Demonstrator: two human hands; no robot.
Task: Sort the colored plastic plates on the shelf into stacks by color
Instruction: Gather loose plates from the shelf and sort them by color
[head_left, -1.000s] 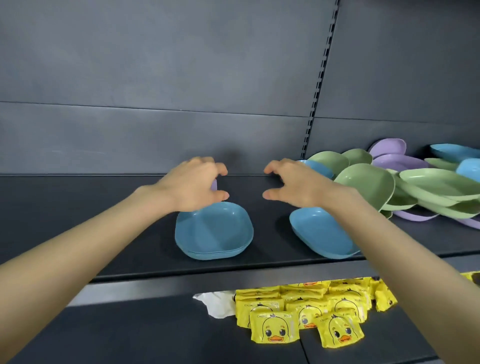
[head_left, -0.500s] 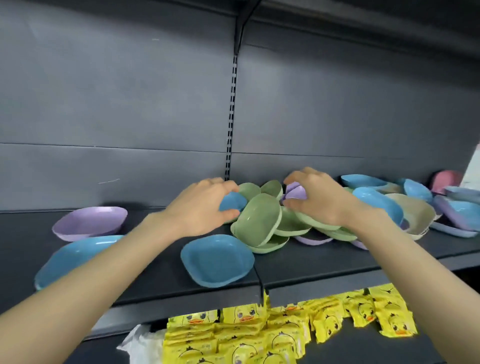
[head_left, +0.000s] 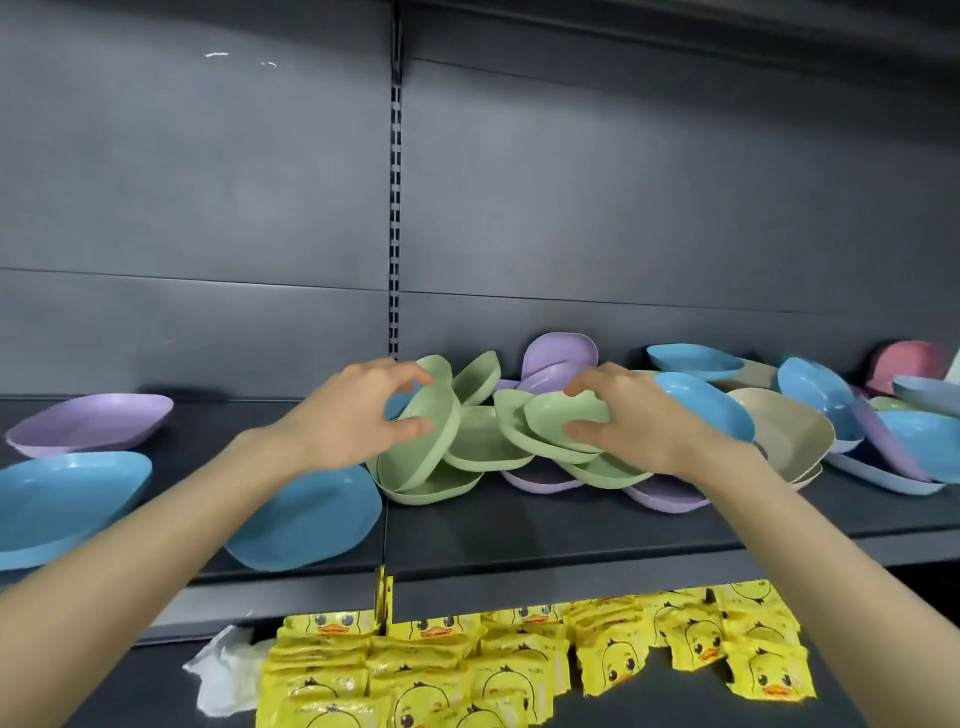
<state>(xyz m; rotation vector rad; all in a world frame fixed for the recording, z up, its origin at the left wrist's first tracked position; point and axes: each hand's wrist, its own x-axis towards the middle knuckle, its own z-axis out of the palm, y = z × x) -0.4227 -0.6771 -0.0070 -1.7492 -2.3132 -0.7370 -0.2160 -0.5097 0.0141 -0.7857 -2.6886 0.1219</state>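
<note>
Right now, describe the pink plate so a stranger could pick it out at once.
Start at the dark shelf holding the plates and follow it rightward to the edge of the view. There, behind the blue plates, the pink plate sits by the back wall. It is the only pink one in view.

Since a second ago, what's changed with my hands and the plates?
Both hands left the blue stack and went right into the mixed pile. The left hand now grips a tilted green plate; the right hand holds a second green plate. The blue stack, the purple plate and the duck packets lie as before.
</note>
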